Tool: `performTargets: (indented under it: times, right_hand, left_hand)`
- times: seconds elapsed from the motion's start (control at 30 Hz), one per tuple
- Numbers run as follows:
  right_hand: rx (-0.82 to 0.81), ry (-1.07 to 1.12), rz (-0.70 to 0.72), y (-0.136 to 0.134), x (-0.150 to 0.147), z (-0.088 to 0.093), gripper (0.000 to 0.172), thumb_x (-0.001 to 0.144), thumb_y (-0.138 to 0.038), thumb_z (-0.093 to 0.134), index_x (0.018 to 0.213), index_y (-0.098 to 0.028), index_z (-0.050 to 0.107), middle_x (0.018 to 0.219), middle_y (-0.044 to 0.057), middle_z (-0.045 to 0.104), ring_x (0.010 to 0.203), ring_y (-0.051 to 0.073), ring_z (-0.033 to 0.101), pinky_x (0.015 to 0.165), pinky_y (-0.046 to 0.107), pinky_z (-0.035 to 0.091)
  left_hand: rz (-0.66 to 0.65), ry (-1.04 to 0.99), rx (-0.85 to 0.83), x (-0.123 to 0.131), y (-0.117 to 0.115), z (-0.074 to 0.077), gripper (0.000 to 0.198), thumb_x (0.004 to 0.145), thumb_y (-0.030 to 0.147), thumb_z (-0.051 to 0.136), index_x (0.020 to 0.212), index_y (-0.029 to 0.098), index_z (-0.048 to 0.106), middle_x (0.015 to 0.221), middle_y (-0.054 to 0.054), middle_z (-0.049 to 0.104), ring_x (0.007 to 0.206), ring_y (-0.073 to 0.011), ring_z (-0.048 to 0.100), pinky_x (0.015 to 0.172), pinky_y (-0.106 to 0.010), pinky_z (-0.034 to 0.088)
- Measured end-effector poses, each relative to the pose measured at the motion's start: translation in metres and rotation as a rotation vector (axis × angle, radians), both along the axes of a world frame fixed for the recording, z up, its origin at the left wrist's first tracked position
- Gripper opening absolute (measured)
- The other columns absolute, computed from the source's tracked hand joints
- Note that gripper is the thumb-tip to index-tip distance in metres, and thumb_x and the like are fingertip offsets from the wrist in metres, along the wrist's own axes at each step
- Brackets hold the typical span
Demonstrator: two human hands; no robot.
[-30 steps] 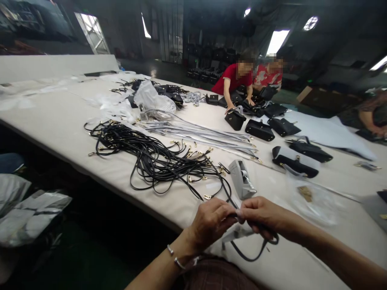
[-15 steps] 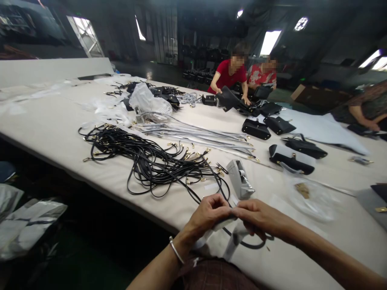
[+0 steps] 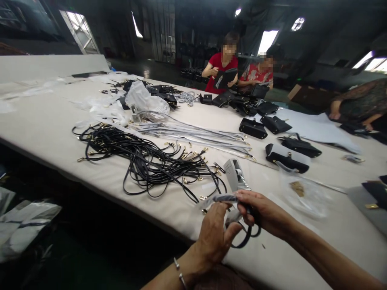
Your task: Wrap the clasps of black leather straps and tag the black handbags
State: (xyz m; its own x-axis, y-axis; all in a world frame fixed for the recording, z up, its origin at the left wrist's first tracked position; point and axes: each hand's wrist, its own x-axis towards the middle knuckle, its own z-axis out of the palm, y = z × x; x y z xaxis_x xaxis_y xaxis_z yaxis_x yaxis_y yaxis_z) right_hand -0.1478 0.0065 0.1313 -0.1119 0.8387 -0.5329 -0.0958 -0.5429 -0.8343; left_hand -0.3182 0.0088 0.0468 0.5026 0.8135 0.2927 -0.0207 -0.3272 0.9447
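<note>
My right hand point(image 3: 260, 211) is closed around a coiled black strap point(image 3: 242, 242), which hangs below it in loops. A clear plastic sleeve point(image 3: 224, 197) covers part of this strap and stretches left from my fingertips. My left hand point(image 3: 215, 231) is beside the coil, thumb spread away from the fingers; the fingertips are partly hidden by the sleeve, and whether they touch it is unclear. Just beyond my hands stands a grey tape dispenser point(image 3: 233, 174). To its left lies a tangled pile of black straps point(image 3: 148, 161) with gold clasps.
Straps in clear sleeves point(image 3: 196, 135) lie behind the pile. Black handbags point(image 3: 253, 128) are spread to the right, near a plastic bag point(image 3: 314, 199) with tan contents. Co-workers point(image 3: 223, 62) handle bags across the pale table point(image 3: 99, 177), whose near edge drops off at left.
My left hand has released its pinch and opened. My right hand has raised the strap, now more tightly looped. Across the table, a co-worker has lifted a black bag upright.
</note>
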Motion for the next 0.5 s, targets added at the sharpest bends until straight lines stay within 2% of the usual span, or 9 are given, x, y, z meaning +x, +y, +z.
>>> performTargets:
  times: [0.03, 0.1, 0.17, 0.3, 0.37, 0.4, 0.43, 0.5]
  right_hand:
    - [0.010, -0.001, 0.004, 0.000, 0.000, 0.001, 0.037, 0.081, -0.050, 0.070, 0.088, -0.015, 0.061, 0.061, -0.005, 0.053, 0.043, 0.004, 0.043, 0.043, 0.017, 0.032]
    - [0.035, -0.050, 0.026, 0.000, 0.000, 0.003, 0.039, 0.081, -0.052, 0.068, 0.091, -0.015, 0.062, 0.065, -0.004, 0.057, 0.041, 0.003, 0.041, 0.040, 0.016, 0.029]
    - [0.061, -0.183, 0.046, -0.001, 0.003, 0.003, 0.043, 0.083, -0.055, 0.065, 0.101, -0.017, 0.063, 0.071, -0.003, 0.062, 0.040, 0.003, 0.038, 0.037, 0.017, 0.027]
    - [0.156, -0.516, 0.096, -0.003, 0.009, -0.005, 0.049, 0.085, -0.057, 0.059, 0.115, -0.018, 0.062, 0.078, 0.000, 0.067, 0.041, 0.005, 0.038, 0.037, 0.020, 0.031]
    - [0.182, -0.589, 0.132, -0.005, 0.010, -0.009, 0.048, 0.086, -0.055, 0.058, 0.115, -0.017, 0.063, 0.074, -0.001, 0.065, 0.044, 0.007, 0.040, 0.039, 0.021, 0.032]
    - [0.180, -0.599, 0.155, -0.007, 0.011, -0.009, 0.048, 0.086, -0.055, 0.058, 0.116, -0.017, 0.064, 0.071, -0.001, 0.062, 0.045, 0.007, 0.041, 0.041, 0.021, 0.033]
    - [0.174, -0.595, 0.180, -0.008, 0.012, -0.009, 0.049, 0.087, -0.055, 0.057, 0.116, -0.016, 0.064, 0.070, -0.001, 0.060, 0.047, 0.008, 0.042, 0.042, 0.021, 0.034]
    - [0.151, -0.555, 0.220, -0.012, 0.014, -0.007, 0.054, 0.088, -0.059, 0.053, 0.116, -0.015, 0.065, 0.069, -0.001, 0.058, 0.050, 0.009, 0.043, 0.045, 0.022, 0.036]
  left_hand:
    - [-0.061, -0.052, -0.146, 0.003, 0.000, 0.002, 0.039, 0.093, 0.047, 0.054, 0.119, 0.018, 0.061, 0.111, -0.012, 0.067, 0.102, -0.0256, 0.059, 0.094, -0.039, 0.045]
    - [-0.165, -0.152, -0.443, 0.008, 0.005, 0.003, 0.037, 0.094, 0.049, 0.052, 0.105, 0.017, 0.065, 0.091, -0.006, 0.067, 0.081, -0.0185, 0.059, 0.078, -0.030, 0.046]
    - [-0.191, -0.226, -0.657, 0.010, 0.011, 0.002, 0.037, 0.089, 0.051, 0.060, 0.094, 0.014, 0.066, 0.075, -0.001, 0.060, 0.065, -0.0120, 0.050, 0.064, -0.024, 0.039]
    - [-0.221, -0.234, -0.830, 0.007, 0.017, -0.001, 0.040, 0.078, 0.049, 0.073, 0.089, 0.012, 0.066, 0.069, 0.003, 0.053, 0.059, -0.0078, 0.039, 0.058, -0.021, 0.030]
    - [-0.206, -0.169, -0.805, 0.006, 0.015, 0.000, 0.032, 0.077, 0.043, 0.074, 0.078, 0.012, 0.064, 0.066, 0.002, 0.052, 0.058, -0.0084, 0.040, 0.057, -0.022, 0.030]
    - [-0.158, -0.132, -0.734, 0.005, 0.014, 0.001, 0.027, 0.078, 0.038, 0.074, 0.074, 0.013, 0.063, 0.066, 0.002, 0.052, 0.059, -0.0094, 0.042, 0.057, -0.023, 0.032]
    - [-0.088, -0.099, -0.613, 0.005, 0.012, 0.003, 0.023, 0.079, 0.033, 0.073, 0.072, 0.014, 0.062, 0.067, 0.001, 0.053, 0.062, -0.0110, 0.045, 0.059, -0.024, 0.035]
    - [0.068, -0.060, -0.259, 0.004, 0.008, 0.005, 0.015, 0.084, 0.027, 0.067, 0.075, 0.017, 0.062, 0.073, -0.002, 0.058, 0.071, -0.0153, 0.052, 0.067, -0.027, 0.042]
